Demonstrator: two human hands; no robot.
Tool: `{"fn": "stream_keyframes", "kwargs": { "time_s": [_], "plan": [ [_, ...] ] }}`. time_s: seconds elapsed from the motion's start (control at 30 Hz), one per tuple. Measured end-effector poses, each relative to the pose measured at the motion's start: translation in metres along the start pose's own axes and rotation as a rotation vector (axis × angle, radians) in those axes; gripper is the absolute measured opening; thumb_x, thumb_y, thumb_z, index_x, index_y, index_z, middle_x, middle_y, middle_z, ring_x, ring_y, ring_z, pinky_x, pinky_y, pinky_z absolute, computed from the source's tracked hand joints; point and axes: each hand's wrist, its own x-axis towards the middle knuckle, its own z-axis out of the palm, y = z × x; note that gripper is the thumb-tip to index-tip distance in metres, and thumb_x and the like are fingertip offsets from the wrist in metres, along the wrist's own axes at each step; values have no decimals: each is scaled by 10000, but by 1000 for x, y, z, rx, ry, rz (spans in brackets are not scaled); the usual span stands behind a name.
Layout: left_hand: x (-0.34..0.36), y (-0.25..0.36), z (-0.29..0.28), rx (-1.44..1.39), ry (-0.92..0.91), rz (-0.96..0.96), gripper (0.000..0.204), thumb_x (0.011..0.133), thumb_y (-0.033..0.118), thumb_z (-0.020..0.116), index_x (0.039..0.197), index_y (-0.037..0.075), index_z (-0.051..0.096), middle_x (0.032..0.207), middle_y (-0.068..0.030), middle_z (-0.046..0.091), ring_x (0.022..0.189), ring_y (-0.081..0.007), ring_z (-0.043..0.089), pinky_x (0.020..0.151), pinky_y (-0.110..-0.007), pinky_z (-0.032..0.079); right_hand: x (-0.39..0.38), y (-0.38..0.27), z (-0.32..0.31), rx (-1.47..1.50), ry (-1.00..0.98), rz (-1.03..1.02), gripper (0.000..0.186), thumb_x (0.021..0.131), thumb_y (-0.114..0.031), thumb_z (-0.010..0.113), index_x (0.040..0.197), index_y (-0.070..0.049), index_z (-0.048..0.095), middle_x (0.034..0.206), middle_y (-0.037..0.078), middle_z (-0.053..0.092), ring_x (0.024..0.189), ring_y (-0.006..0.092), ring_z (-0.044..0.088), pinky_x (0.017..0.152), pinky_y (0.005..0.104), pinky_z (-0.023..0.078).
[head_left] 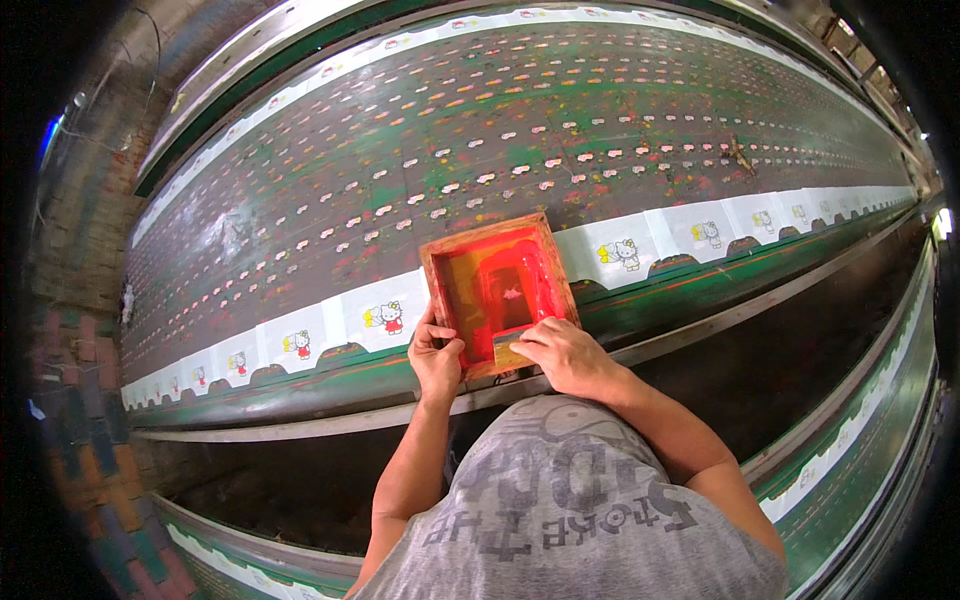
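Observation:
A small wooden screen-printing frame lies on the near edge of a long table, over a strip of white pieces. Bright red ink is spread inside it, thickest along its right side. My left hand grips the frame's near left corner. In my right hand is a squeegee with a wooden top, held at the near end inside the frame; its blade is hidden. Left of the frame, the printed cat figures wear red; those to the right show yellow and outlines without red.
The long table has a dark, ink-stained top with rows of small printed marks. Another white strip runs along its far edge. A metal rail borders the near side. Behind me stands another green table; brick paving lies at left.

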Motion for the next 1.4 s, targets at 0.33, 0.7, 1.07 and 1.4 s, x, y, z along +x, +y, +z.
{"fn": "stream_keyframes", "kwargs": {
  "time_s": [0.33, 0.7, 1.07, 1.4],
  "plan": [
    [1, -5, -3, 146, -33, 42, 236, 758, -191, 663, 806, 37, 630, 1742, -245, 540, 1565, -287, 562, 1284, -400, 414, 28, -12, 0, -128, 6, 269, 388, 945, -73, 724, 1313, 52, 721, 1106, 184, 716, 1056, 389, 682, 992, 497, 572],
    [-1, -15, -4, 88, -30, 93, 220, 833, -157, 694, 921, 45, 694, 1716, -221, 556, 1573, -315, 535, 1291, -434, 412, 37, -10, 11, -219, 143, 581, 374, 920, -104, 755, 1260, 48, 714, 1116, 234, 691, 1087, 430, 707, 977, 530, 590],
    [0, -6, 0, 65, -16, 100, 363, 1010, -102, 678, 1350, 21, 703, 1733, -255, 508, 1607, -325, 510, 1298, -435, 423, 91, 32, -14, -60, -113, 265, 348, 954, 9, 714, 1294, -7, 787, 1185, 178, 778, 1221, 387, 693, 1136, 496, 542],
    [1, -19, -5, 179, -11, 179, 354, 1011, -100, 683, 1337, 37, 711, 1670, -265, 572, 1575, -357, 553, 1279, -447, 444, 69, 21, 12, -137, 36, 190, 499, 931, 61, 609, 1363, -96, 804, 1257, 117, 775, 1202, 358, 686, 1109, 486, 544]
  ]
}}
